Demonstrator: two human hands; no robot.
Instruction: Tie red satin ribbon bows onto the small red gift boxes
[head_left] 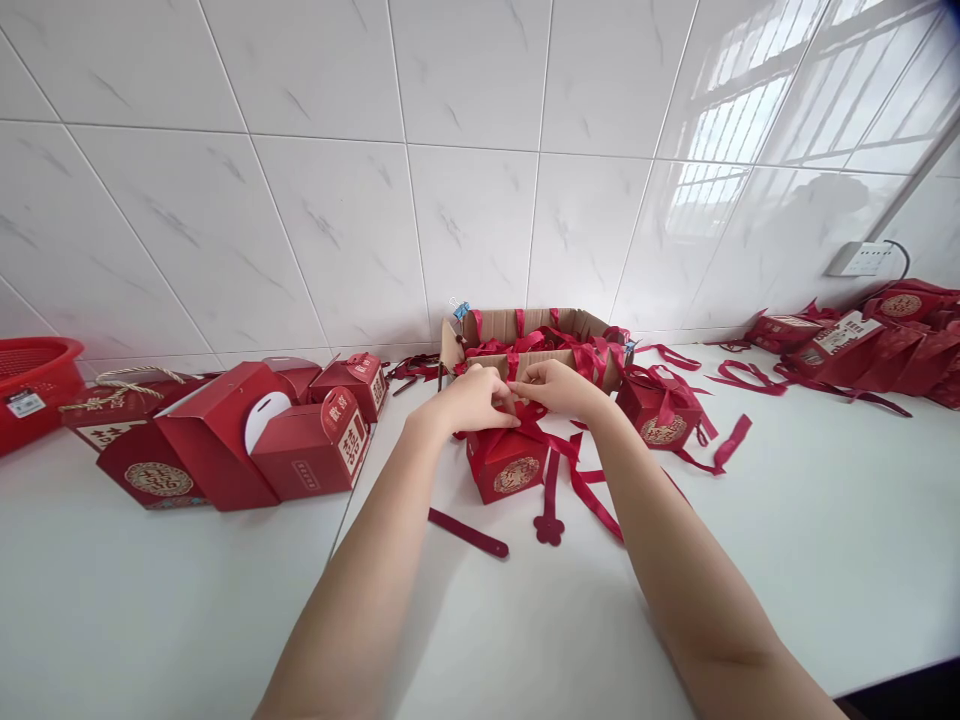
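Observation:
A small red gift box with a round gold emblem stands on the white table in front of me. Over its top, my left hand is closed, fingers bent and pinching a red ribbon. My right hand meets it from the other side, its fingertips also closed on the ribbon. The ribbon's loose ends trail off the box to the right. Just where the fingertips meet, the ribbon is partly hidden. In front of the box lie a dark red strap and a strap with a flower-shaped end.
Behind my hands stands a cardboard tray of red ribbons, with clips on its rim. A ribboned box sits to the right. Several red boxes and a red plastic basket are left; more boxes lie far right.

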